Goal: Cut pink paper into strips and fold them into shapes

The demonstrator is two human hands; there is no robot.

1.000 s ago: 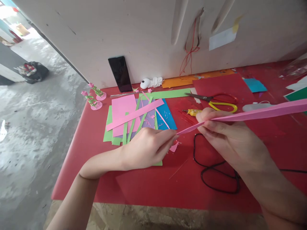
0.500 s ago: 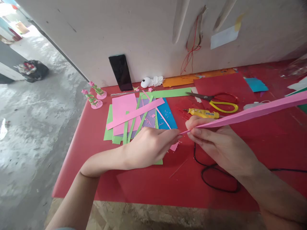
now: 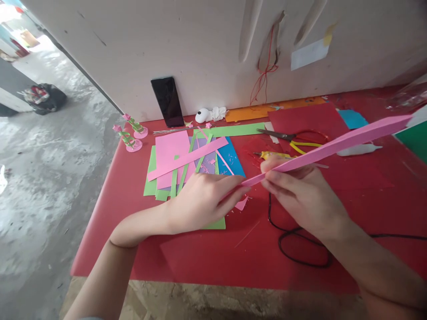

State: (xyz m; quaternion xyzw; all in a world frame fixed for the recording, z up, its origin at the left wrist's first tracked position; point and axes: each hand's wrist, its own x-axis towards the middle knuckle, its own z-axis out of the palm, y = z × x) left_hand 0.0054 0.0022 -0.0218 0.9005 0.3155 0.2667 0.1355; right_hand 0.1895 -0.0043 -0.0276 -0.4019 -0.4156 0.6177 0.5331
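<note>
A long pink paper strip (image 3: 336, 144) is held in the air between both hands. My left hand (image 3: 207, 198) pinches its lower left end between thumb and fingers. My right hand (image 3: 300, 189) grips it a little further along, and the rest slants up to the right. Beneath and beyond my left hand lies a pile of paper: a pink sheet (image 3: 171, 151), green strips (image 3: 174, 178), a wide pink strip (image 3: 190, 158) and a blue sheet (image 3: 235, 153) with small pink scraps. Behind my right hand, a yellow-handled tool (image 3: 273, 155) is partly hidden.
Scissors (image 3: 283, 134) lie behind my right hand, beside a red sheet (image 3: 307, 120). A black phone (image 3: 167, 102) leans on the wall. Two small pink paper flowers (image 3: 133, 144) stand at the table's left edge. A black cord (image 3: 280, 249) loops near my right forearm.
The left hand has moved slightly left, and more of the pink strip shows between the hands. The strip's far end has come into view at the right.
</note>
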